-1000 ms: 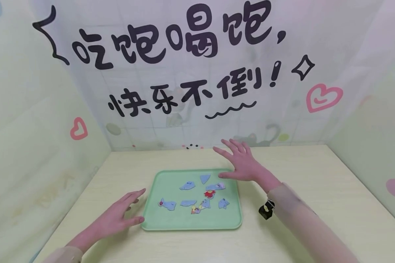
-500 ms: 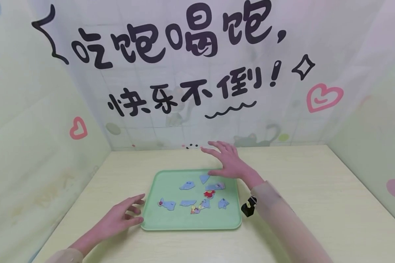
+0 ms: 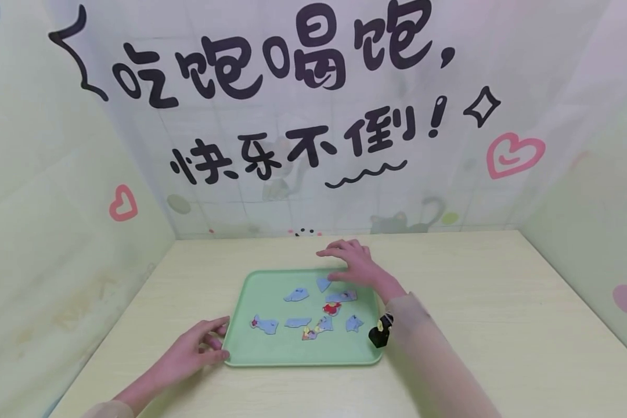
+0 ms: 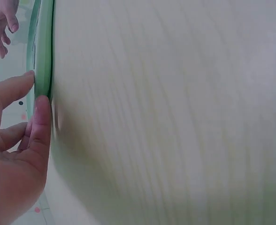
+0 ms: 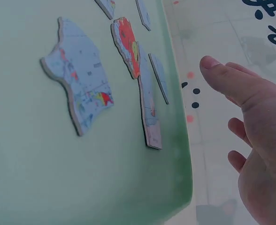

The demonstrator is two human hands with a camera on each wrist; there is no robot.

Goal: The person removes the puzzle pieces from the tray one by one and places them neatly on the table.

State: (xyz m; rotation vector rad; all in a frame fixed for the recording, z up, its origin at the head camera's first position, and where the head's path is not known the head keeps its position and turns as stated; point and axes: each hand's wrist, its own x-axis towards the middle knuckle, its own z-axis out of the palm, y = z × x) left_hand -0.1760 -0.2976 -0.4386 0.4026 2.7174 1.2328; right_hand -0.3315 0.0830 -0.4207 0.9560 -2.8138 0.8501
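A pale green tray (image 3: 271,354) lies on the table, with several flat, irregular puzzle pieces spread over it. Most are light blue, such as the one at left (image 3: 265,324); one near the middle is a red piece (image 3: 331,308). My left hand (image 3: 190,351) is at the tray's left side, thumb and fingertips right at the rim near the front corner. Over the far right edge hovers my right hand (image 3: 357,264), fingers spread and holding nothing, its thumb close to a small triangular blue piece (image 3: 323,284). The right wrist view shows a larger blue piece (image 5: 84,75) with printed patches.
The light wooden table (image 3: 475,307) is enclosed by printed cloth walls. Large black lettering (image 3: 313,142) covers the back cloth. A black object (image 3: 380,332) hangs at the right sleeve, overlapping the tray's right edge in the head view.
My right hand has moved left and lower, in over the tray's far right edge. My left hand has come slightly closer to the left rim. The pieces have stayed put.
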